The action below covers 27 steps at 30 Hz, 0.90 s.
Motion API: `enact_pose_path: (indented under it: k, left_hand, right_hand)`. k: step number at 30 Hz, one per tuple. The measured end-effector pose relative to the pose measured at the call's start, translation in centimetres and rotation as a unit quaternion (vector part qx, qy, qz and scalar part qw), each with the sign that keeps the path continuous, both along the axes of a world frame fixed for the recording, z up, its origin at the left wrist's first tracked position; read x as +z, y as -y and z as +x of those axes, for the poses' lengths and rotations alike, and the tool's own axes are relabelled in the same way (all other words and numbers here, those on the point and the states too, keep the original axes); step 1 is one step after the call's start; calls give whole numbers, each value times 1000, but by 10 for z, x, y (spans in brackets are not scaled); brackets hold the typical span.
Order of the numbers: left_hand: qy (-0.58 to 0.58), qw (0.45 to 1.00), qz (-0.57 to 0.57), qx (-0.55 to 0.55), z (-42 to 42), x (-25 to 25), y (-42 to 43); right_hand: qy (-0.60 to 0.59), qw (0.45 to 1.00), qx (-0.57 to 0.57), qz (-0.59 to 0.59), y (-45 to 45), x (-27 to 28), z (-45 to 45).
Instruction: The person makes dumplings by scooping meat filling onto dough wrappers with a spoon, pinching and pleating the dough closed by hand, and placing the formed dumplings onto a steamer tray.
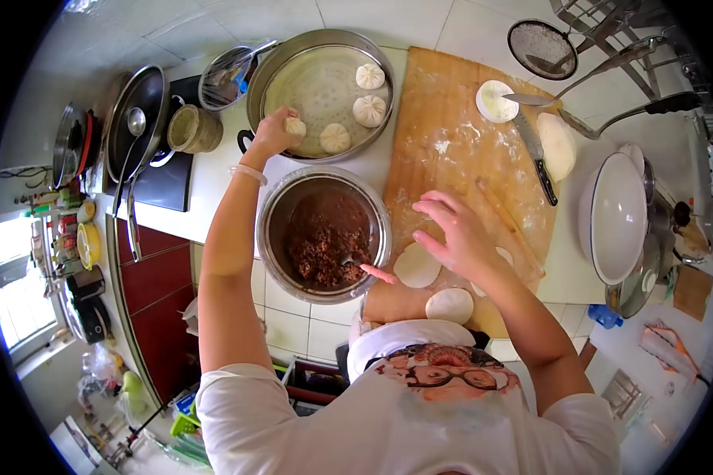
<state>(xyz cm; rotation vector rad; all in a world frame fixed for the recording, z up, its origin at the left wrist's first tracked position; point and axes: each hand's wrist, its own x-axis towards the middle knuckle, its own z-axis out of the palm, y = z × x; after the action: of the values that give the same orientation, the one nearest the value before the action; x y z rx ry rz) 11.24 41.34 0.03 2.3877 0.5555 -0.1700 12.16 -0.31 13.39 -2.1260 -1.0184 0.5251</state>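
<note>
My left hand [276,133] reaches over the near-left rim of the round metal steamer tray [255,75], its fingers on a pleated stuffed bun [295,128]. Three other pleated buns, one of them a bun [335,138] beside it, sit along the tray's right side. Above the floured wooden board [451,103], my right hand [451,229] has its fingers spread and holds nothing. Close below it lies a flat round dough wrapper [417,265]. A metal pot [265,261] of dark brown filling [321,245] stands between my arms, with a pink-handled spoon [378,274] in it.
On the board are a rolling pin [509,218], a knife [540,162], a lump of dough [557,146] and a small bowl of flour [497,101]. A large white basin [616,218] stands at the right. Pans and a ladle [136,123] are at the left.
</note>
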Motion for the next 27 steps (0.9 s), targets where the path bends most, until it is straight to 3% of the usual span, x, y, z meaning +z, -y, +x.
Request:
enact_pose_path:
  k: [6,10,12,24,27]
  left_hand:
    - [-17,993,60,-101,9,-15,6]
    - [-61,990,77,-97,9,-12,13]
    - [-75,968,211,-112,4,-7,20]
    - [-199,953,220,-59,17,-12,25]
    - [-225,939,245,-83,18,20,45]
  right_hand:
    - [-14,999,-25,-22,14,-12,9]
    - [-18,999,-20,-20,14,-13,11]
    - [-23,999,-21,-19,14,-14,10]
    - [-47,998,-22,-30,17,-14,12]
    - [-28,998,-44,-28,24,-15,16]
